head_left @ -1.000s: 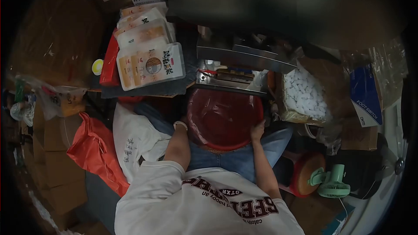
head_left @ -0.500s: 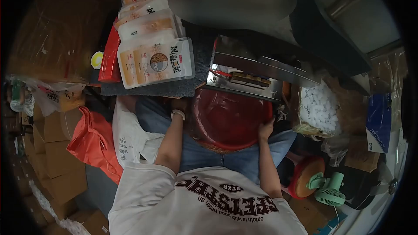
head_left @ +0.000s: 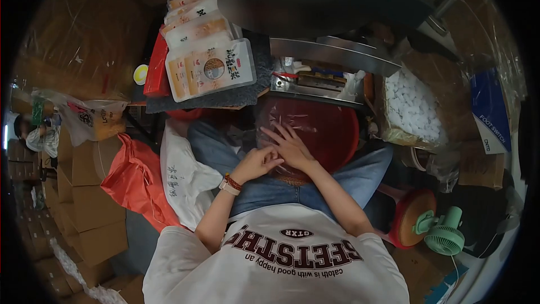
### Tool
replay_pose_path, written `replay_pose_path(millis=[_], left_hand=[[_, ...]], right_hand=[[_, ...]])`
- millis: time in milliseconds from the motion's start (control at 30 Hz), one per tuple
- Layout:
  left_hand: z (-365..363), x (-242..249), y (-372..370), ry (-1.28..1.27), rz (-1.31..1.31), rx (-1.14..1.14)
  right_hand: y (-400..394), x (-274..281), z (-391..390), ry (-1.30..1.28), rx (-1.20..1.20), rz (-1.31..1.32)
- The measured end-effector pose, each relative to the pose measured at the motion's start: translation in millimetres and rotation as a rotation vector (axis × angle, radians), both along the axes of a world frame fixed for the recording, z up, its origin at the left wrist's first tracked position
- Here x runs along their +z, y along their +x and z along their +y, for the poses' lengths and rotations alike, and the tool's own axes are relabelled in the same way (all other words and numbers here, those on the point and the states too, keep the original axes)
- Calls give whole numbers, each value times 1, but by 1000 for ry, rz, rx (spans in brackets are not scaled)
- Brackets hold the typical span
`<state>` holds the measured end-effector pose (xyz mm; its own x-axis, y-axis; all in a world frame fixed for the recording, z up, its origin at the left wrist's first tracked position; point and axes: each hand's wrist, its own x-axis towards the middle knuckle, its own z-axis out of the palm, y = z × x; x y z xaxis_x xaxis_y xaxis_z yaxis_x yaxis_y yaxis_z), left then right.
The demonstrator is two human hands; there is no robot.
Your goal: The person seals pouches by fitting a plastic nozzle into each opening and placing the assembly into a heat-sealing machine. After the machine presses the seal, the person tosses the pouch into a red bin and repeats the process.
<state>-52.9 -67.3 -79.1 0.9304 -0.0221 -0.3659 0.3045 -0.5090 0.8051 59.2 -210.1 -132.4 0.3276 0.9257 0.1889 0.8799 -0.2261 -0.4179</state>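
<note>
My left hand (head_left: 256, 163), with a beaded bracelet and a pale band at the wrist, is over the near left side of a red basin (head_left: 332, 135). Its fingers are curled against my other hand; what lies between them, if anything, is hidden. My right hand (head_left: 294, 149) is above the basin, fingers spread and pointing forward and left. Clear plastic film (head_left: 270, 118) shows along the basin's left side. The basin rests between my legs, under the edge of a metal tray (head_left: 315, 94) that holds a brush-like wooden piece (head_left: 322, 80) and small tools.
Printed pouches (head_left: 214, 70) are stacked on a grey mat (head_left: 208, 100) at front left. A box of white pieces (head_left: 413, 107) stands on the right, near a green fan (head_left: 444, 236) and a red stool (head_left: 413, 217). Red bag (head_left: 135, 177) and white sack (head_left: 183, 169) lie left.
My left hand has come out from beneath the mat's edge and my right hand has left the basin's right rim. Both now meet over the basin. The camera view has shifted.
</note>
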Motion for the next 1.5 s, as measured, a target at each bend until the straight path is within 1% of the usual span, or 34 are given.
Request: replay_pose_path(millis=[33, 100, 133, 167, 200, 233, 267, 333, 367, 400, 433, 467, 500, 533, 567, 600, 667, 733, 767, 800, 833, 867, 933, 967, 1033, 1067, 1100, 1133, 1167, 1233, 1367, 1400, 1467, 1500], left_hand=[[3, -9, 0, 4, -2, -3], [18, -55, 1, -162, -307, 324], [29, -79, 3, -46, -201, 419], [33, -104, 7, -44, -206, 419], [34, -128, 13, -321, -89, 593], [30, -128, 20, -603, 35, 757], [25, -128, 26, -606, 32, 750], [13, -96, 37, -751, 258, 833], [20, -124, 39, -750, 262, 828], [31, -175, 43, -504, 196, 674], [37, -203, 48, -264, 127, 518], [36, -197, 53, -265, 127, 512], [36, -183, 60, -139, 129, 529], [35, -174, 69, -17, 130, 545], [36, -164, 83, -21, 135, 536], [41, -157, 102, -12, 178, 455], [43, -139, 110, 0, 224, 379], [45, -111, 115, -380, 93, 587], [54, -127, 118, -375, 92, 579], [68, -158, 121, 157, -338, 295], [74, -177, 123, 683, -748, -24], [69, -166, 123, 680, -747, -35], [54, -138, 109, -613, -53, 373], [58, -150, 105, -612, -47, 373], [76, -185, 101, -102, -41, 160], [74, -171, 96, -100, -40, 163], [70, -141, 89, 26, 72, 160], [67, -125, 84, 150, 184, 157], [69, -133, 85, 152, 185, 160], [76, -156, 87, -12, 162, 166], [70, -111, 101, 46, 128, 186], [68, -104, 103, 145, 95, 136], [67, -106, 109, 262, 51, 132], [66, -123, 115, 340, -126, 193]], right_hand=[[1, -10, 5, -11, 150, -7], [4, -29, 6, 58, 109, -17], [9, -38, -1, 3, 75, -116], [13, -41, -8, -53, 38, -214], [15, -40, -14, -52, 36, -219], [18, -38, -21, -61, 50, -225], [21, -36, -29, -71, 61, -230], [21, -23, -49, -74, 149, -272], [17, -17, -56, -74, 248, -307], [9, -13, -63, -75, 245, -308], [0, -10, -71, -83, 343, -248], [-10, -7, -79, -90, 433, -185], [-20, -1, -79, -90, 422, -185], [-32, 6, -74, -193, 442, -48], [-41, 8, -73, -296, 462, 97], [-43, 6, -76, -301, 457, 102], [-46, -3, -77, -526, 248, 308], [-15, -6, -103, -717, 115, 365], [10, -15, -129, -686, 39, 389], [37, -28, -159, -658, -37, 414], [62, -41, -184, -470, -67, 464], [86, -50, -200, -280, -97, 510], [121, -54, -209, -632, -273, 739], [136, -68, -214, -632, -273, 745], [173, -123, -220, -392, -583, 468], [193, -155, -228, -391, -579, 469], [213, -188, -237, -460, -579, 217], [219, -191, -235, -525, -572, -34], [223, -193, -233, -522, -569, -34], [207, -169, -203, -407, -648, 222], [167, -112, -169, -133, -716, 677], [184, -89, -140, -65, -702, 789], [199, -124, -149, 423, -413, 1371], [196, -113, -146, 168, -517, 1108]])
